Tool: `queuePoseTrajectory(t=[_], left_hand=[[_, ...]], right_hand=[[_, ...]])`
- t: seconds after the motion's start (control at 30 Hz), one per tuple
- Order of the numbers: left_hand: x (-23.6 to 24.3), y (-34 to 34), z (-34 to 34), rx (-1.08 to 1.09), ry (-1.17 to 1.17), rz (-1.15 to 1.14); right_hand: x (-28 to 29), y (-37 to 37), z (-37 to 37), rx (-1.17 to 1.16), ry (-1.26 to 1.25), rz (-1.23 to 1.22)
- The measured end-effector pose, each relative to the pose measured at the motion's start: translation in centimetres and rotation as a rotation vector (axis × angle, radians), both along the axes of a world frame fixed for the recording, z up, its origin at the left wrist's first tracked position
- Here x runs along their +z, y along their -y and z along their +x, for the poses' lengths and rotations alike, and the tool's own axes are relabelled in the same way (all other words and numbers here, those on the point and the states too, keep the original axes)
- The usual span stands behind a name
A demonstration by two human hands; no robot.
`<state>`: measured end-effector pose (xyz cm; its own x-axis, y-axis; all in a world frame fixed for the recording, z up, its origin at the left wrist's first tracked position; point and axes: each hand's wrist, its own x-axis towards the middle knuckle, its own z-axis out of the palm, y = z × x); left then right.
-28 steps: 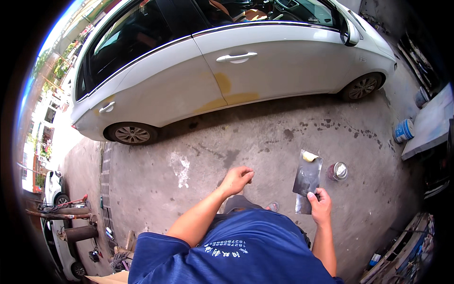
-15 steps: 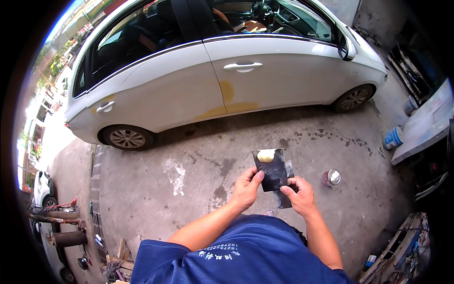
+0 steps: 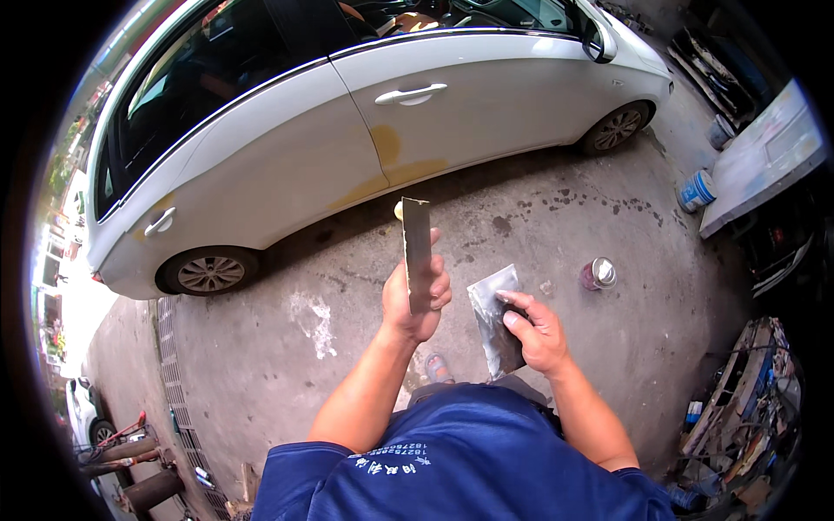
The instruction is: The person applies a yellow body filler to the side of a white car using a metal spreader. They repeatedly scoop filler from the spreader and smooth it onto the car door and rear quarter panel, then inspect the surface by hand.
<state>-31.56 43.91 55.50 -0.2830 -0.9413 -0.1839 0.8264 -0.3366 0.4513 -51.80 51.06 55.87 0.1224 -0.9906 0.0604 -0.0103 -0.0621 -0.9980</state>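
Note:
My left hand [image 3: 408,304] is closed around a dark rectangular putty board [image 3: 417,252], held upright and tilted so that its narrow side and back face me. A pale yellow lump of putty [image 3: 399,211] sticks out past its upper left edge. Lower and to the right, my right hand [image 3: 540,334] grips a flat putty spreader [image 3: 491,304] smeared grey-white, its thumb and fingers on the right side. The two tools are apart. Beyond them stands a white car [image 3: 495,95], with yellowish filler patches [image 3: 389,161] low on its doors.
An open-topped tin [image 3: 599,273] stands on the concrete floor to the right. Farther right are a blue-and-white bucket [image 3: 697,191] and a leaning pale panel [image 3: 769,156]. Scrap parts [image 3: 738,417] lie piled at lower right. A drain grate [image 3: 174,373] runs along the left.
The putty board has turned from face-on to nearly edge-on and moved left and up with my left hand. My right hand has drawn the spreader away from behind the board. The view has shifted.

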Motion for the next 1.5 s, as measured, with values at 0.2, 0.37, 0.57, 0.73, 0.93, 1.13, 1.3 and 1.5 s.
queuePoseTrajectory(t=[0.2,0.37,0.57,0.73,0.93,1.13,1.3,1.5], left_hand=[[1.6,-1.1,-3.8,-0.089,0.019,-0.047],[2.3,-2.8,-7.5,-0.212,0.146,-0.071],[3.7,-4.5,-11.1,-0.219,0.321,-0.081],[4.3,-4.9,-12.0,-0.225,0.360,-0.052],[4.5,-6.5,-11.0,-0.316,0.037,-0.125],[4.6,-5.6,-9.5,-0.505,0.279,-0.250],[5.3,-5.1,-8.2,-0.428,0.175,-0.117],[2.6,-2.1,-7.6,-0.134,0.509,-0.239]], right_hand=[[2.1,-1.1,0.9,0.297,0.253,0.087],[3.7,-0.8,-2.4,0.259,0.279,0.113],[6.0,-0.4,-6.1,0.160,0.430,0.122],[4.9,-3.4,-7.0,0.200,0.300,0.091],[6.1,-1.8,-9.9,0.030,0.144,-0.246],[5.5,0.4,-11.3,0.051,-0.094,-0.579],[7.8,1.5,-11.0,0.143,-0.068,-0.553],[4.9,1.2,-10.6,0.081,0.231,-0.292]])
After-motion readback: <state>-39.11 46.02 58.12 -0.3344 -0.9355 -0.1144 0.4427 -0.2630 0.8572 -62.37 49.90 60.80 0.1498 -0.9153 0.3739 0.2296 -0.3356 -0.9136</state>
